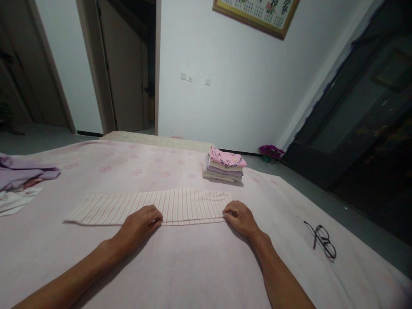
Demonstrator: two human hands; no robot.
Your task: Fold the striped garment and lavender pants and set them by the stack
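Resting both hands on a striped cloth (148, 208), I have it lying flat in a long folded band, pink lines on white, across the middle of the frame. My left hand (140, 225) sits at the near edge, left of centre, and my right hand (241, 219) sits at the band's right end. Both are loosely curved with the fingers on the fabric, and I cannot tell whether either one is actually pinching it.

The cloth lies on a pale pink bedspread (180, 266) with a faint flower print. Just beyond its right end, a stack of folded clothes (223, 165) sits with a pink top layer. To the right of my right hand lie glasses (321, 241), well apart from the cloth. At the left edge of the frame, a lilac cloth (22, 171) lies bunched over a white printed cloth (17, 201). Off the bed, beyond the stack, are potted flowers (271, 152) on the floor. A framed picture (257, 13) hangs at the top of the frame, and a door (124, 73) stands at the upper left.
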